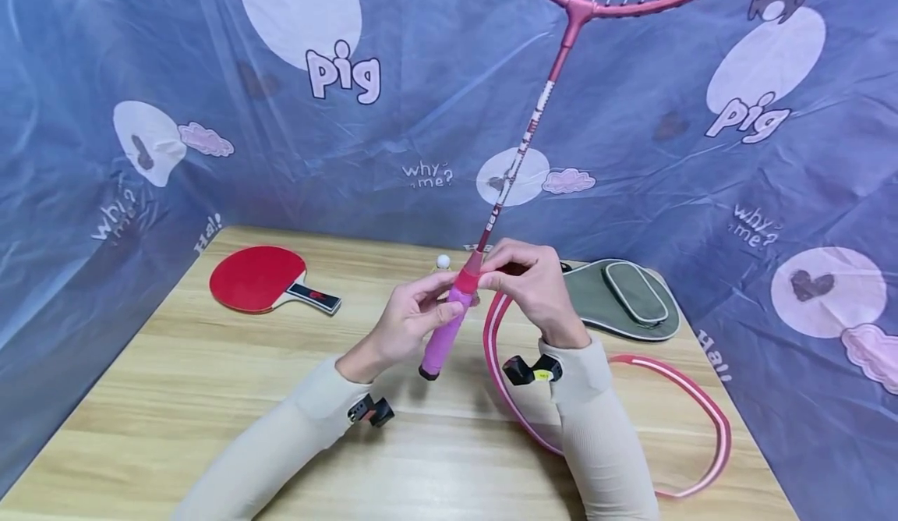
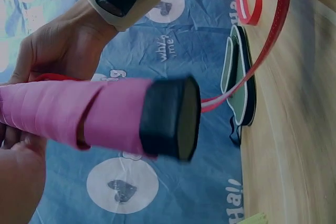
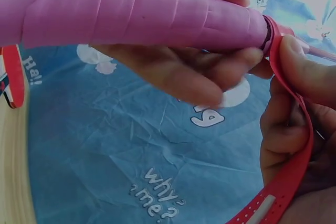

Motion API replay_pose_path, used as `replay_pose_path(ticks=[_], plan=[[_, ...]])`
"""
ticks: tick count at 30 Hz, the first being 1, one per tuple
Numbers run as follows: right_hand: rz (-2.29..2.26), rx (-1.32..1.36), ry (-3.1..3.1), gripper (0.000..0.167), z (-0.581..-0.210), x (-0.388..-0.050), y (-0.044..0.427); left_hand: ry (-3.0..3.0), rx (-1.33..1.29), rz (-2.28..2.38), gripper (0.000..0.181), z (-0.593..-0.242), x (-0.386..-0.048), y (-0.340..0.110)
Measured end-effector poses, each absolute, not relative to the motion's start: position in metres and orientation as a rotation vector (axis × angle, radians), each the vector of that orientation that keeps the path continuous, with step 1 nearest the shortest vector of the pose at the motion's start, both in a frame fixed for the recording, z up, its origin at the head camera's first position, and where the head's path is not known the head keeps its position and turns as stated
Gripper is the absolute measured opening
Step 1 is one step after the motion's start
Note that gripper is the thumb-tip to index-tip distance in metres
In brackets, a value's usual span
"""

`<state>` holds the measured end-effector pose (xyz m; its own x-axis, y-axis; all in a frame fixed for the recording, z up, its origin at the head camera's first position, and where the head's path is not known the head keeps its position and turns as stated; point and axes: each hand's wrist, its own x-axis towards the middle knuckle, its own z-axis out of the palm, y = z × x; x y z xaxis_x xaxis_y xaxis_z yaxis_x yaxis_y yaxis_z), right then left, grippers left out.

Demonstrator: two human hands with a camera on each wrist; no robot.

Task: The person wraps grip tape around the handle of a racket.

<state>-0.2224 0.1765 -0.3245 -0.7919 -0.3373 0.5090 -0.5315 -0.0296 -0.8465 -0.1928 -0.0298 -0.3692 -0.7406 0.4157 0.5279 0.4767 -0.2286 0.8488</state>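
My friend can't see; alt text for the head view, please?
A person's left hand holds a badminton racket by its pink-purple handle; the right hand pinches red tape at the handle's top. A red paddle lies left, a green case right.

Long cream sleeves [image 1: 606,451]; two boxy black cameras [image 1: 519,370], the right one bearing a yellow label [image 1: 542,375].

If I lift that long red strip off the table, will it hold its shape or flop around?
Probably flop: the red strip runs from the right hand in wide curves down to the table. It looks thin and narrow, so it's likely light. It may twist too, since it bends at that hand.
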Motion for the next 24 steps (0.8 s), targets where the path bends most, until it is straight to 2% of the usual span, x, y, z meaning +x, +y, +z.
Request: replay_pose_path(ticks=[6, 10, 12, 16, 24], plan=[[1.94, 0.929, -2.028, 0.006, -0.324, -0.223, 0.174, -1.892, -0.957, -2.092, 0.051, -0.37, -0.192, -0.027], [1.855, 0.905, -2.008, 0.015, -0.324, -0.22, 0.17, -1.794, -0.921, -1.994, 0.046, -0.372, -0.191, -0.024], [1.804, 0.894, -2.001, 0.018, -0.324, -0.219, 0.167, -1.778, -0.936, -1.852, 0.05, -0.373, -0.192, -0.023], [1.736, 0.89, -2.004, 0.014, -0.325, -0.218, 0.163, -1.777, -0.9, -1.63, 0.061, -0.375, -0.192, -0.019], [1.618, 0.901, -2.096, 0.007, -0.323, -0.217, 0.166, -1.89, -0.779, -1.764, 0.051, -0.373, -0.188, -0.022]])
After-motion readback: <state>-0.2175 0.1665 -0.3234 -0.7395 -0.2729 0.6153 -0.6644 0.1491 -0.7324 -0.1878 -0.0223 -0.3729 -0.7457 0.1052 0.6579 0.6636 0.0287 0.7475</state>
